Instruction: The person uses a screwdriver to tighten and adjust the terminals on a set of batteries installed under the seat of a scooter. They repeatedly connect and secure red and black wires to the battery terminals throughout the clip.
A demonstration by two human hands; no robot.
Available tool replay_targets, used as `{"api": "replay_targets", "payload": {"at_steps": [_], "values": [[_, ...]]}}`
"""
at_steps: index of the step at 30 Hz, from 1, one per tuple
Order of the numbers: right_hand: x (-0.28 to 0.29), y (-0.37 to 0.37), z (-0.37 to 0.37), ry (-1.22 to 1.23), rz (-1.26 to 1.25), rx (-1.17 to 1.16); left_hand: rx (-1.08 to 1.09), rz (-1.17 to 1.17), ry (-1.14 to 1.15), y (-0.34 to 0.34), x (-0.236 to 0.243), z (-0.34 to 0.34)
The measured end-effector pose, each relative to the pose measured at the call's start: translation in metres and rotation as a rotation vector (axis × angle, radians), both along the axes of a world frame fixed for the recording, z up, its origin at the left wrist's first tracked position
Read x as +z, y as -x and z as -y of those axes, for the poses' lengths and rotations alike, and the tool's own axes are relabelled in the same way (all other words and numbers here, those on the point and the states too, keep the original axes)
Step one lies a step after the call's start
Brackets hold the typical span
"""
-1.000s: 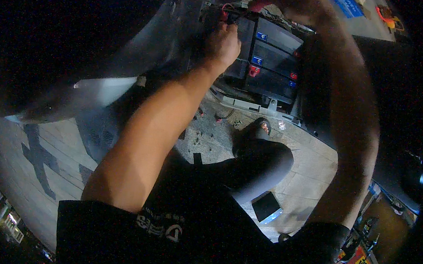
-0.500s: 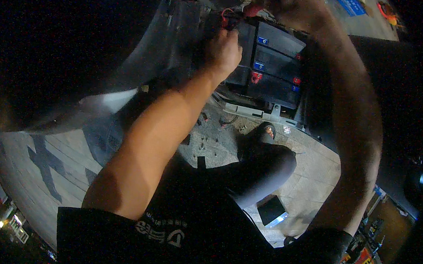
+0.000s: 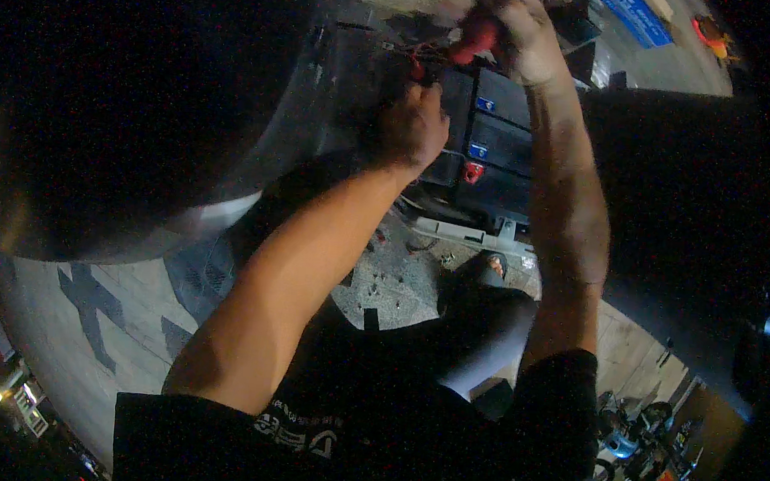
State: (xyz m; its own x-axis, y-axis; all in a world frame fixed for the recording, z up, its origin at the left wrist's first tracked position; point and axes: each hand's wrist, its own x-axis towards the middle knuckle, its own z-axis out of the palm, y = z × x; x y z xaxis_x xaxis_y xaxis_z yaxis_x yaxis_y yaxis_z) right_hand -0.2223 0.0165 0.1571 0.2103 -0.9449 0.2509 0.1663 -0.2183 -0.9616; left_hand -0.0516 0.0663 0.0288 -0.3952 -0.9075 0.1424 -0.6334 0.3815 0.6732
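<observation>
My left hand [image 3: 416, 128] is closed at the left side of the dark battery blocks. What its fingers pinch is small and dark, and I cannot make it out; a red piece [image 3: 417, 70] and thin red wires show just beyond the fingertips. Above and to the right, my right hand [image 3: 523, 35] is wrapped round a red-handled tool [image 3: 476, 41], smeared by motion. The tool's tip points toward the left hand, but I cannot tell whether it touches anything. Below my right hand lie black batteries [image 3: 502, 142] with a blue terminal [image 3: 479, 150] and a red terminal [image 3: 474, 172].
A pale metal bracket [image 3: 456, 232] runs along the batteries' near edge. Large dark panels curve in at left and right. At far right are a blue box [image 3: 632, 16], an orange item [image 3: 713, 38], and a cluttered patch of tools [image 3: 634, 428] lower down.
My right hand and forearm have swung left and slightly down, bringing the red-handled tool along. The left hand stays closed at the same spot, while the whole view has shifted a little.
</observation>
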Motion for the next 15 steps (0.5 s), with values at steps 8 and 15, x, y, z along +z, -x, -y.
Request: {"api": "replay_targets", "payload": {"at_steps": [8,15], "values": [[-0.03,-0.025,0.007,0.415,-0.018,-0.502,0.007,0.052,0.035,-0.001,0.005,-0.004],[-0.014,-0.019,-0.006,0.358,0.009,-0.52,-0.011,-0.028,0.058,-0.001,0.001,-0.001]]}}
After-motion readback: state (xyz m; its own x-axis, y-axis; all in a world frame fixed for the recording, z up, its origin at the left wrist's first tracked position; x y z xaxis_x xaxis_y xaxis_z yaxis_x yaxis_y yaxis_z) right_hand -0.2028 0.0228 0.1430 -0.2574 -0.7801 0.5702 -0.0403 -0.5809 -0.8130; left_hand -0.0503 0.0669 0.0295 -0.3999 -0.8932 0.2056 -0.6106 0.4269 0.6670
